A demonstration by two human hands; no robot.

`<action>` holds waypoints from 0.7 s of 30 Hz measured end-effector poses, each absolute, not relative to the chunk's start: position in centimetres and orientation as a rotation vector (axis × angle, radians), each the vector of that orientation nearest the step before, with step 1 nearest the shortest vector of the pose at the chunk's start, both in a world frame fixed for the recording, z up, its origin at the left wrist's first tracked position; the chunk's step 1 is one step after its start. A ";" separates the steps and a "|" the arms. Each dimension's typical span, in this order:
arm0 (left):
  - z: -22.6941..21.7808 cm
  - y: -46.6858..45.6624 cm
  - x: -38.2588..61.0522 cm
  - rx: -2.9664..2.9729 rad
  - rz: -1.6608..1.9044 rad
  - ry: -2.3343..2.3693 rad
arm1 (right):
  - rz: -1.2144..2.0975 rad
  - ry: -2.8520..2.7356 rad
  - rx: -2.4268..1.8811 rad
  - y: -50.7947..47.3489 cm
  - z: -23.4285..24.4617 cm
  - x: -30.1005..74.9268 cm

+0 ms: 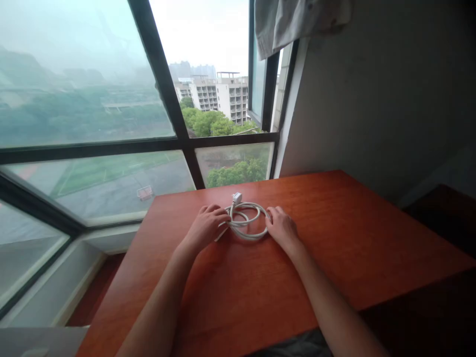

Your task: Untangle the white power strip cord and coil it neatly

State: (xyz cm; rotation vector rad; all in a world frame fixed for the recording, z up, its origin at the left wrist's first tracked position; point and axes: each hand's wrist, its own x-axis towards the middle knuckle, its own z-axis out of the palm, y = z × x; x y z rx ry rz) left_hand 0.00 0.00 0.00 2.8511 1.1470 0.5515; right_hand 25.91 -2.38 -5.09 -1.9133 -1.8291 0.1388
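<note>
The right hand [281, 224] has the near-right edge of a coiled white cable [249, 237] pinched between its thumb and bent fingers, the palm turned inward and the back of the hand facing up. Opposite it, the left hand [210, 223] lies over the coil's left side, knuckles raised and fingers curled toward the loops; its fingertips meet the cable, but whether they are closed firmly on it I cannot tell. A pale, flat piece [222, 233] juts out beneath that palm, mostly covered by it. The coil sits between the two hands, its loops crossing one another, and a white plug [237, 198] stands up at its far side, just beyond the left fingertips.

Both wrists are nearly straight. From them the bare forearms run back toward the body, spreading apart as they come nearer, low over the reddish-brown table [327, 258] that lies under the coil. Between the forearms, at the near edge, a bit of dark fabric [293, 345] shows. Past the hands and off to their left rises a dark-framed window [182, 131]; beyond the right hand, high up, hangs a pale cloth [286, 22].
</note>
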 end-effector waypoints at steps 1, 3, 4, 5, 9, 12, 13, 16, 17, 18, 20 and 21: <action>0.0 0.0 0.0 2.838 0.584 1.139 | 0.137 -1.819 -1.841 -2.5 -5.0 25.7; -0.2 0.2 -0.1 2.788 0.662 1.121 | 0.211 -1.829 -1.642 -2.7 -4.7 25.1; -0.3 0.3 -0.1 2.749 0.709 1.107 | 0.270 -1.841 -1.539 -2.9 -4.6 24.8; -0.5 0.4 -0.1 2.701 0.758 1.089 | 0.328 -1.846 -1.451 -3.1 -4.5 24.4; -1.3 0.9 0.0 2.465 0.994 1.094 | 0.487 -1.743 -1.279 -4.0 -4.3 23.0; -1.8 1.1 0.2 2.315 1.158 1.179 | 0.600 -1.814 -1.230 -4.2 -4.6 22.2; -1.9 1.1 0.3 2.275 1.192 1.205 | 0.631 -1.884 -1.220 -4.1 -4.7 22.0; -2.3 1.2 0.6 2.115 1.274 1.282 | 0.720 -2.032 -1.184 -3.9 -5.2 21.6; -2.5 1.2 0.6 2.039 1.308 1.305 | 0.752 -2.034 -1.169 -3.9 -5.4 21.6; -2.6 1.3 0.7 1.955 1.345 1.324 | 0.784 -2.019 -1.151 -3.8 -5.5 21.6; -2.9 1.5 0.5 1.789 1.417 1.356 | 0.851 -1.952 -1.108 -3.7 -5.6 21.5; -3.0 1.6 0.4 1.716 1.449 1.370 | 0.881 -1.909 -1.088 -3.7 -5.5 21.5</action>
